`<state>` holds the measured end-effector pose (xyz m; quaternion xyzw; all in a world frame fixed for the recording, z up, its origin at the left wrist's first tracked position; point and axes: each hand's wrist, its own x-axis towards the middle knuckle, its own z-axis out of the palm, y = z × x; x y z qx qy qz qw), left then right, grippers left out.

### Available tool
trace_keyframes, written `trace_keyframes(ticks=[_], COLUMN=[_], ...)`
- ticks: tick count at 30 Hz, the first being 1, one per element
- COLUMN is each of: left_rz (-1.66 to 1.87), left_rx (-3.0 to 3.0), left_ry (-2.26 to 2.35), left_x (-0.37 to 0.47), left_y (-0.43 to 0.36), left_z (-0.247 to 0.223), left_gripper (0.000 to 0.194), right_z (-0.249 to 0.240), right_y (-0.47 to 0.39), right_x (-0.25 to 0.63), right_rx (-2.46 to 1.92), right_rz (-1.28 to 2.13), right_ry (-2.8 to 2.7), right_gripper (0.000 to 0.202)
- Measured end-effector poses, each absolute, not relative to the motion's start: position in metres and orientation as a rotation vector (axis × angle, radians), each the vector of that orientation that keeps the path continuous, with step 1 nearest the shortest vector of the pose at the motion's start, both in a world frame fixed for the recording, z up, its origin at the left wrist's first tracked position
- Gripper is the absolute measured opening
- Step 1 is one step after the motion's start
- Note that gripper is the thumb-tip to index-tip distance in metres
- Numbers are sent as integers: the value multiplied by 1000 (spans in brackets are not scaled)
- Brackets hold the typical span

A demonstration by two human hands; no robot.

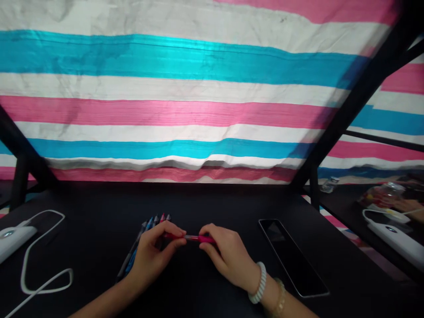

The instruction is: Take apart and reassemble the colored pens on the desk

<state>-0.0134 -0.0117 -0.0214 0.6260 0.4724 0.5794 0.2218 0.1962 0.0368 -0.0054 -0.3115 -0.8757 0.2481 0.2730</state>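
A pink pen (191, 237) is held level between my two hands above the black table. My left hand (150, 251) pinches its left end between thumb and fingers. The pink right end sits in the closed fingers of my right hand (228, 251). Between the fingertips a narrow, paler stretch shows; I cannot tell whether the pen is in one piece or in two. Several pens (130, 258), blue, dark and pink, lie side by side, partly hidden behind my left hand.
A black phone (293, 258) lies right of my hands. On the left are a white device (15, 242) and its white cable (24, 269). Beyond the right-hand frame bar (344, 119), another table holds a jar (386, 194) and a white device (395, 240); another person's hand (410, 205) is there.
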Motion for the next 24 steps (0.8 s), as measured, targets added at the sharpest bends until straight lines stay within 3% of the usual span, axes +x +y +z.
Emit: trace_keyframes(ticks=[3, 6, 20, 24], left_rz=[1607, 1623, 1505, 1551], left_rx=[1679, 1700, 1566, 1265], left_ry=[1335, 1287, 1351, 1223], left_x=[-13, -12, -10, -10], left_y=[-11, -11, -12, -11], left_z=[-24, -26, -21, -16], left_gripper=[6, 6, 11, 48], right_z=[-10, -12, -6, -9], right_y=[34, 33, 36, 32], right_x=[196, 196, 192, 190], right_rx=[-756, -792, -928, -790], right_rz=[273, 297, 1411, 1720], right_ry=[-2477, -2503, -2131, -2029], right_gripper=[22, 25, 31, 26])
